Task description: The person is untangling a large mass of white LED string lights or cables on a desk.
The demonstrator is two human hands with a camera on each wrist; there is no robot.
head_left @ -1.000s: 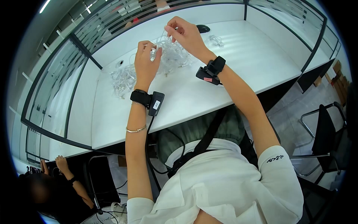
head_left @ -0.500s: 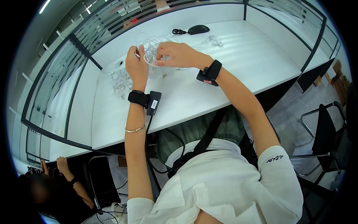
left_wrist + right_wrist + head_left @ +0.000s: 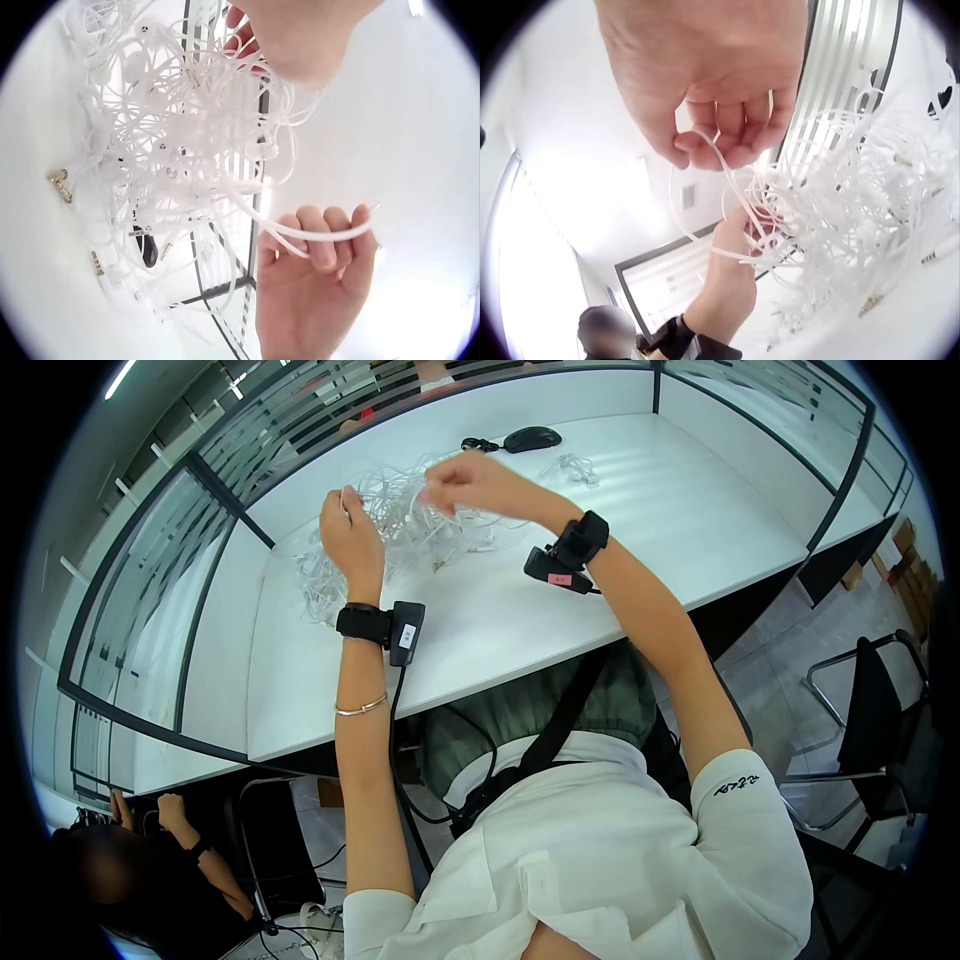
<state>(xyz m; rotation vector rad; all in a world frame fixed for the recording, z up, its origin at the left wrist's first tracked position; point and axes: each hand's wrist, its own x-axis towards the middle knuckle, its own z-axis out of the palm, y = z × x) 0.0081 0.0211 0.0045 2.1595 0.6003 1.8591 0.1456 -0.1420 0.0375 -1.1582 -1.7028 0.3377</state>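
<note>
A tangled heap of white earphones with cords and gold plugs lies on the white desk. My right hand, raised over the heap, pinches a white earphone cord between thumb and fingertips; the cord runs down toward the tangle. To its left, at the heap's left part, my left hand has curled fingers with strands of the white cord between them. In the right wrist view the left fingers sit among the strands, partly hidden by them.
Behind the heap lies a black mouse with its coiled cable. A small white cord bundle sits right of it. Low partitions with glass tops surround the desk. Another person sits at lower left; a black chair stands at right.
My right hand came down from beside the mouse to the left hand, then lifted back up and right with a cord. My left hand has shifted left and slightly down.
</note>
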